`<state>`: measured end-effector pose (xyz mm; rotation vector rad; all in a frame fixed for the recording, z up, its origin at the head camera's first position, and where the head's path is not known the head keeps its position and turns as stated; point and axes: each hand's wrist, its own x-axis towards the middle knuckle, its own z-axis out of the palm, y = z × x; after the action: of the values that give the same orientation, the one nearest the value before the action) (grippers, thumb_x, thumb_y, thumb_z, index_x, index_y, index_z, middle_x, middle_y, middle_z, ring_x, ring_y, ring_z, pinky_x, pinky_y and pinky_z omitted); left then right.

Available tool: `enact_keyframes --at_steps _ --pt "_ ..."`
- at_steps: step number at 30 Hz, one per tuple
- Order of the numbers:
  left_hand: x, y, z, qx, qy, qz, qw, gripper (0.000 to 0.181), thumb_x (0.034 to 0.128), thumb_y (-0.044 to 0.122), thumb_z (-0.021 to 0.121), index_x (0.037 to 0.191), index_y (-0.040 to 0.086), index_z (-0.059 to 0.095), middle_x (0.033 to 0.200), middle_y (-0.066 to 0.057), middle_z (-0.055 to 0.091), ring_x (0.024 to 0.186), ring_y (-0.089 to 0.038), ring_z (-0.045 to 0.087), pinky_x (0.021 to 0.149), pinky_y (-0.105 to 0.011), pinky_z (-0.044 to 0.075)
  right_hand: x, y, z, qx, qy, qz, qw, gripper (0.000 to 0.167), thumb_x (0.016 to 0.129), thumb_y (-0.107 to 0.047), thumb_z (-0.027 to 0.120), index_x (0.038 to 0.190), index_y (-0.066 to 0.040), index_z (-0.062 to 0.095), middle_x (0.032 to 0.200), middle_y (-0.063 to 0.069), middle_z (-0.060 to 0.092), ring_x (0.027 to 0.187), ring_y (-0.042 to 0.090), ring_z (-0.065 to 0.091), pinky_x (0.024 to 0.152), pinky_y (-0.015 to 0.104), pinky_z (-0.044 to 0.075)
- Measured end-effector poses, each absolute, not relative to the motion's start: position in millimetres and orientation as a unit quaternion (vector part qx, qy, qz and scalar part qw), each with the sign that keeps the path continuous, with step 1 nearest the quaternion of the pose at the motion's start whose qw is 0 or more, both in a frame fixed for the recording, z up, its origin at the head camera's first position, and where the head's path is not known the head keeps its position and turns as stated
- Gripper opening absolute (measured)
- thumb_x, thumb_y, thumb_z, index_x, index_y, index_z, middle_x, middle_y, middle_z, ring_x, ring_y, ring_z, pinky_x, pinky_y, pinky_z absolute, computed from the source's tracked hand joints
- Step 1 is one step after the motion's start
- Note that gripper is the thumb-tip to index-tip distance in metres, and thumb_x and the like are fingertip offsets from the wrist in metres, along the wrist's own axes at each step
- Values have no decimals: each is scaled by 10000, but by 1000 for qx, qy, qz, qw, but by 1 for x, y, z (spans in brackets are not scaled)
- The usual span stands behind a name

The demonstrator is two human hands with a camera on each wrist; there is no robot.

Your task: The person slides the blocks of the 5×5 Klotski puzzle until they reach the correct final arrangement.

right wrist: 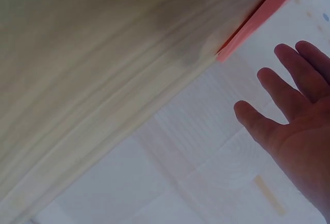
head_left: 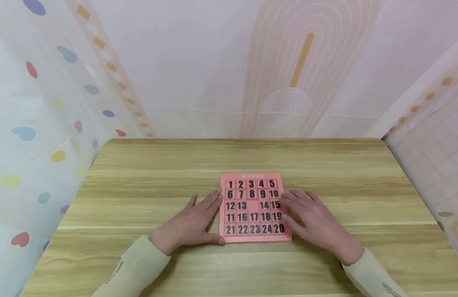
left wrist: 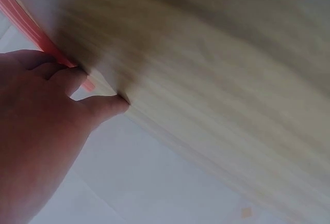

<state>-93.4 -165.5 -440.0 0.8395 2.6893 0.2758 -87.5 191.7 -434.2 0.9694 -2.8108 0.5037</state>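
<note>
A pink sliding number puzzle [head_left: 253,239] lies flat near the middle of the table, with black numbers on its square tiles. Its one gap [head_left: 253,205] is in the third row, between tile 13 [head_left: 241,205] and tile 14 [head_left: 264,205]. My left hand [head_left: 190,225] rests at the left side, fingertips against the edge and thumb by the near left corner. In the left wrist view its fingers [left wrist: 69,79] meet the pink rim. My right hand [head_left: 316,220] hovers at the right side with fingers spread, near tiles 10 and 15. The right wrist view shows those fingers [right wrist: 281,92] apart from the board.
The wood-grain table [head_left: 158,156] has rounded far corners. Behind it hangs a pale patterned curtain [head_left: 199,62], and another with coloured spots [head_left: 39,165] hangs at the left. Long light sleeves [head_left: 140,264] cover both forearms.
</note>
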Motion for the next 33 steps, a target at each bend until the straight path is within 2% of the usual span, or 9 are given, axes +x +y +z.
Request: enact_keyframes --at_steps 33 --pt "-93 -166 -440 291 939 103 154 1217 819 785 661 1628 -14 228 1726 -139 105 1581 -296 157 1227 -666 129 -84 202 -435 332 -929 155 57 464 993 -340 688 1364 -61 674 1410 124 645 1389 377 519 1149 658 349"
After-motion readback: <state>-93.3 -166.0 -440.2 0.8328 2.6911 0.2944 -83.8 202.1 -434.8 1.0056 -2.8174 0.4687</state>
